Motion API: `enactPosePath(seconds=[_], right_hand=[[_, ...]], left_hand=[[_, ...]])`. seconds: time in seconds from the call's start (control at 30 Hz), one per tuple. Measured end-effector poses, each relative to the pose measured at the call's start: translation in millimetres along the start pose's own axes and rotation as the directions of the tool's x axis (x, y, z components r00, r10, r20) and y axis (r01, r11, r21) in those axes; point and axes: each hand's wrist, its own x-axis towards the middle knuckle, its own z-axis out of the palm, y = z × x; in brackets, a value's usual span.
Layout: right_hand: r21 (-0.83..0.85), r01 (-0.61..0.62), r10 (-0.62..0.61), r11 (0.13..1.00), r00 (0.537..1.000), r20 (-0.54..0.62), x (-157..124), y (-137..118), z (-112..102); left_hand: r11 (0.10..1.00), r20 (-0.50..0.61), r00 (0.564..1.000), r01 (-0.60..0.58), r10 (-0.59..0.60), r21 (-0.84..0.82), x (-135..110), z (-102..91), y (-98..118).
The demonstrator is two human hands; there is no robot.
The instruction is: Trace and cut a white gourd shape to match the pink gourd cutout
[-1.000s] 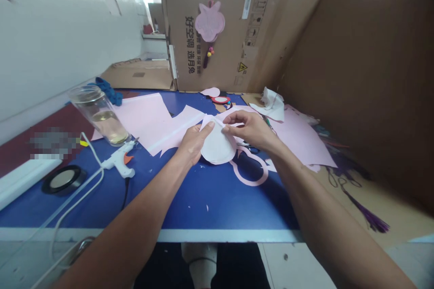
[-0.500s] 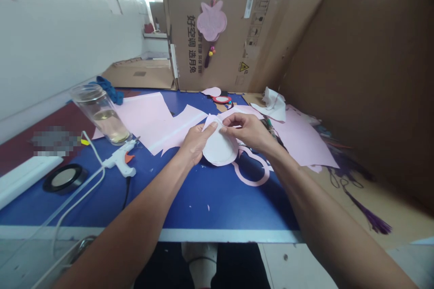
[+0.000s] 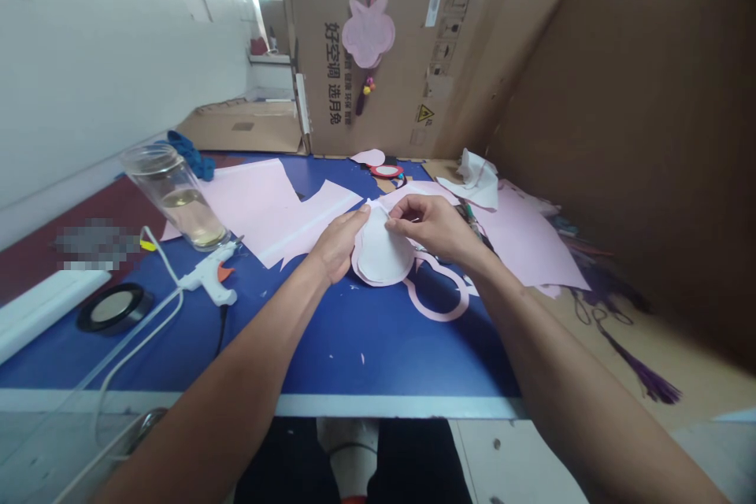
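Observation:
A layered paper cutout (image 3: 383, 248), white on top with a pink edge and rounded at the bottom, is held just above the blue table. My left hand (image 3: 341, 244) grips its upper left edge, with the thumb lying on top near the tip. My right hand (image 3: 428, 224) is closed in a pinch at the cutout's upper right edge, thumb against index finger. What is between those fingertips is too small to make out clearly. Below the right wrist a pink gourd-shaped paper outline (image 3: 440, 320) lies on the table.
Pink paper sheets (image 3: 248, 197) spread behind the hands, and another pink sheet (image 3: 540, 244) lies right. A glue gun (image 3: 209, 274), black tape roll (image 3: 115, 307) and glass jar (image 3: 186, 205) stand left. A purple tassel (image 3: 650, 378) lies right. Cardboard walls (image 3: 402, 118) enclose the back.
My left thumb has shifted up and left toward the cutout's tip, uncovering more of the white surface. The right hand keeps its pinch at nearly the same spot.

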Motion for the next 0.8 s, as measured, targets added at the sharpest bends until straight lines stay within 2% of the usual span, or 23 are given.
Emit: enactPosePath(seconds=[0.43,0.53,0.7,0.8], right_hand=[[-0.029,-0.03,0.03,0.999,0.999,-0.027,0.2,1.1,1.5],[-0.029,-0.03,0.029,0.999,0.999,-0.041,1.0,3.8,1.7],[-0.042,-0.022,0.018,0.999,0.996,-0.092,2.3,7.3,1.2],[-0.051,-0.027,0.022,0.998,0.995,-0.102,2.4,8.1,1.1]], left_hand=[[0.999,0.012,1.0,0.015,-0.015,-0.039,1.2,-0.4,-0.6],[1.0,0.052,0.999,0.004,-0.002,-0.031,0.6,-1.6,-0.7],[0.997,0.161,0.987,-0.026,0.014,0.074,-2.3,-3.8,-0.2],[0.995,0.162,0.987,-0.034,0.019,0.089,-3.6,-3.6,-0.7]])
